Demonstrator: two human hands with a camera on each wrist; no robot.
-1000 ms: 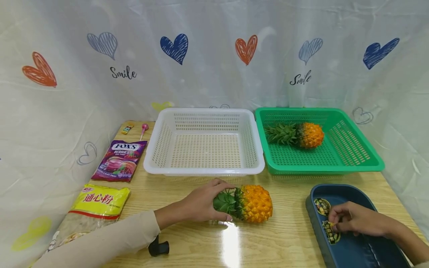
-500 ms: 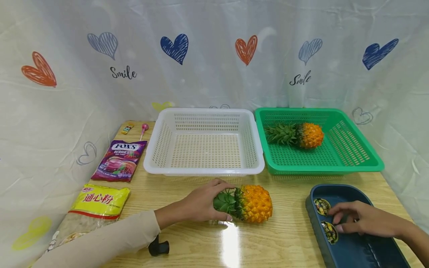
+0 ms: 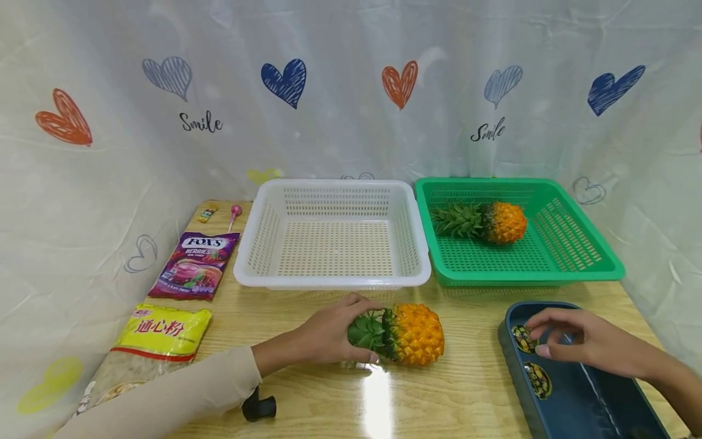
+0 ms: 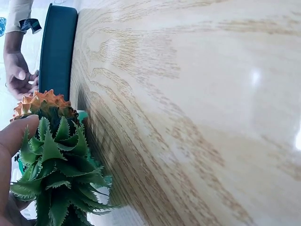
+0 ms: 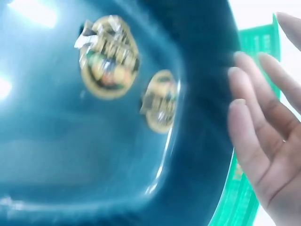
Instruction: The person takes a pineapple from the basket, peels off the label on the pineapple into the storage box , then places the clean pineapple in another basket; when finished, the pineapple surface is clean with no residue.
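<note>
My left hand [image 3: 334, 332] holds the leafy crown of an orange pineapple [image 3: 419, 335] lying on its side on the table. In the left wrist view, the thumb lies along the green leaves [image 4: 59, 165]. On the right, my right hand [image 3: 598, 347] hovers over a dark blue tray [image 3: 581, 402], fingers loosely bent around nothing. Two small flat oval black-and-gold packets, one farther back [image 3: 524, 339] and one nearer [image 3: 538, 381], lie inside the tray by its left wall. The right wrist view is blurred; there the right hand's fingers [image 5: 249, 127] are apart, beside the tray wall.
Behind the hands stand a white basket [image 3: 331, 281] and a green basket [image 3: 526, 277] with a second pineapple [image 3: 506, 222] in it. Along the left lie a yellow pasta bag [image 3: 159, 332], a purple candy bag [image 3: 194, 265], a lollipop [image 3: 235, 211] and a small yellow wrapped candy [image 3: 207, 214].
My right hand has let go of the nearer packet, which it pinched a second ago, and has moved up and back from it. The left hand and its pineapple have stayed put.
</note>
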